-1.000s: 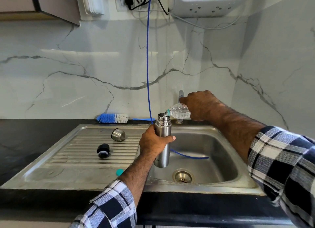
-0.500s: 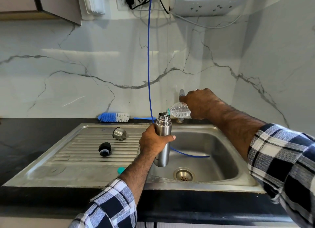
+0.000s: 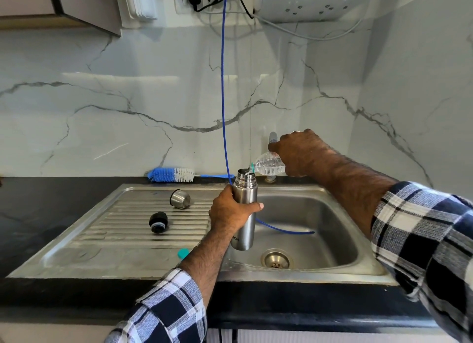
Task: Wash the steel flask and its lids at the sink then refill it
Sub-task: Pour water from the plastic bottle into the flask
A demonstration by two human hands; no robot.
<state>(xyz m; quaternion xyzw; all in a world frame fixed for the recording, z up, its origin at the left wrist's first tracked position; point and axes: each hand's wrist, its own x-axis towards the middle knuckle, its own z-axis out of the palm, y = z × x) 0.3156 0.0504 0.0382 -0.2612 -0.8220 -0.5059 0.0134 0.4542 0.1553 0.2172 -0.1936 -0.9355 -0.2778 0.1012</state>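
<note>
The left hand (image 3: 231,209) is wrapped round the middle of the steel flask (image 3: 244,209), thumb tip showing on its right side, and holds it upright and uncapped above the left edge of the sink (image 3: 332,242) basin. The right hand (image 3: 298,154) grips a clear plastic bottle (image 3: 268,166) by its body, tipped almost level, its green-ringed mouth at the flask's open neck; water shows in the bottle. Behind that hand a tap (image 3: 272,137) stands against the marble wall. A thin blue tube (image 3: 223,86) hangs down from above, passes just behind the flask and curls into the basin near the drain (image 3: 276,258). On the ribbed draining board (image 3: 115,230) lie two lids: a steel cup (image 3: 180,198) on its side and a black stopper (image 3: 158,222), well apart from the flask. A small teal cap (image 3: 183,253) peeks out beside the left forearm. One blue and white brush (image 3: 171,175) lies on the black worktop (image 3: 38,201) along the wall. Both sleeves are checked.
</note>
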